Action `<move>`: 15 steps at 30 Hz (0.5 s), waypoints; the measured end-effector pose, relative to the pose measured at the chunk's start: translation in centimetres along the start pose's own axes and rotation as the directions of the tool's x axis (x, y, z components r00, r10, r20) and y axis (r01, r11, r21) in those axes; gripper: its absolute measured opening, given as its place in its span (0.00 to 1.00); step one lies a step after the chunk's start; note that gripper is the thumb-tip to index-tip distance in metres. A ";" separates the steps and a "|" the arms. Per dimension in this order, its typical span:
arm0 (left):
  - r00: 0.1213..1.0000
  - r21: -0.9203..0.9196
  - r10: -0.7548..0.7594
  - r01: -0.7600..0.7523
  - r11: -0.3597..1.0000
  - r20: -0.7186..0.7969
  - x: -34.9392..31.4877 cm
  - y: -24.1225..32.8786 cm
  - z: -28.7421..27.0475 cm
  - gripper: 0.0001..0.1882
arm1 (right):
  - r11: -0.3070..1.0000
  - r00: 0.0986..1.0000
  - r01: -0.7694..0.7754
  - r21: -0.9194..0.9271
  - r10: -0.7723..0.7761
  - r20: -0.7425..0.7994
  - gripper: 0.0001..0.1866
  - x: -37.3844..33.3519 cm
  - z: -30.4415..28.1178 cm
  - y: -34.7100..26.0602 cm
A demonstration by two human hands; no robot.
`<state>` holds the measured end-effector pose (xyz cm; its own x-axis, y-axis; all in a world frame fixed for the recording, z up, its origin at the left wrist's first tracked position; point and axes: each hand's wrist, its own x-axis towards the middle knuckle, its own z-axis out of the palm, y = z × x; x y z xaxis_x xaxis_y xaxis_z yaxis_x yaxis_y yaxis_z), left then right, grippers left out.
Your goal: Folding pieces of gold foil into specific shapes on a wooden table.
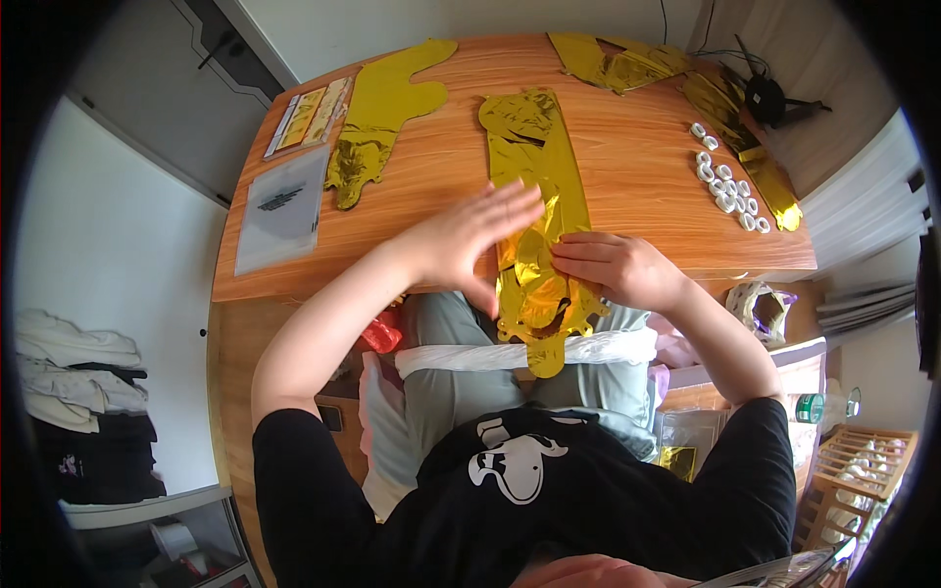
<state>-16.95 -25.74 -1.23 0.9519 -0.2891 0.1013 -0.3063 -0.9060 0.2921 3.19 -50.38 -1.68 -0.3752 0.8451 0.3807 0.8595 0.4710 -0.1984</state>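
A long flat gold foil balloon point(567, 162) lies lengthwise down the middle of the wooden table, its near end hanging over the front edge above my lap. Its foil is creased, with a rounded tab at the near tip. My left hand point(470, 230) is over the balloon's left side, fingers stretched and thumb spread apart, holding nothing. On the right edge, near the table's rim, my right hand point(622, 269) has its fingers together on the foil and grips it; its thumb is hidden.
More flat gold foil balloons point(387, 93) lie at the table's far left, far right and right edge. Several white rings point(730, 191) are scattered at right near a black cabled device point(769, 98). Clear plastic sheets point(284, 211) lie at left. A white twisted strip point(461, 357) crosses my lap.
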 end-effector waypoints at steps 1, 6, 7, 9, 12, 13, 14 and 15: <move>0.996 0.080 -0.018 0.011 0.997 0.092 -0.2 2.0 -0.5 0.70 | 1.000 1.000 0.001 0.000 -0.001 -0.001 0.25 -0.1 -0.1 -0.1; 0.995 0.153 -0.063 0.050 0.987 0.081 -0.4 4.2 1.1 0.44 | 0.999 1.000 -0.012 0.042 0.012 0.015 0.28 -0.4 0.1 -0.6; 0.995 0.150 -0.062 0.050 0.987 0.080 -0.3 4.1 1.5 0.44 | 0.999 1.000 -0.014 0.043 0.013 0.018 0.28 -0.4 0.0 -0.7; 0.999 0.103 -0.042 0.039 0.994 0.034 -0.3 3.6 2.6 0.40 | 0.999 1.000 0.003 0.047 -0.003 -0.011 0.27 -0.2 0.1 -1.0; 0.999 0.236 -0.003 -0.006 0.972 0.040 -0.3 3.2 2.9 0.37 | 0.994 0.995 -0.025 0.106 0.035 -0.090 0.26 -0.5 0.4 -1.0; 0.999 0.231 0.000 -0.010 0.973 0.044 -0.3 3.3 2.8 0.37 | 0.993 0.995 -0.031 0.110 0.041 -0.089 0.26 -0.5 0.4 -1.2; 0.999 0.168 -0.014 0.009 0.986 0.029 -0.3 3.5 2.7 0.36 | 0.989 0.986 -0.119 0.083 0.128 -0.107 0.26 -0.6 0.1 -1.5; 0.999 0.104 -0.030 0.028 0.994 0.016 -0.4 3.6 2.6 0.36 | 0.977 0.969 -0.207 0.058 0.213 -0.126 0.27 -0.7 0.0 -1.7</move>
<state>-18.39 -29.72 -2.71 0.9605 -0.2670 0.0778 -0.2773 -0.9410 0.1940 2.01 -51.74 -1.66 -0.1366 0.8874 0.4404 0.8972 0.2992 -0.3247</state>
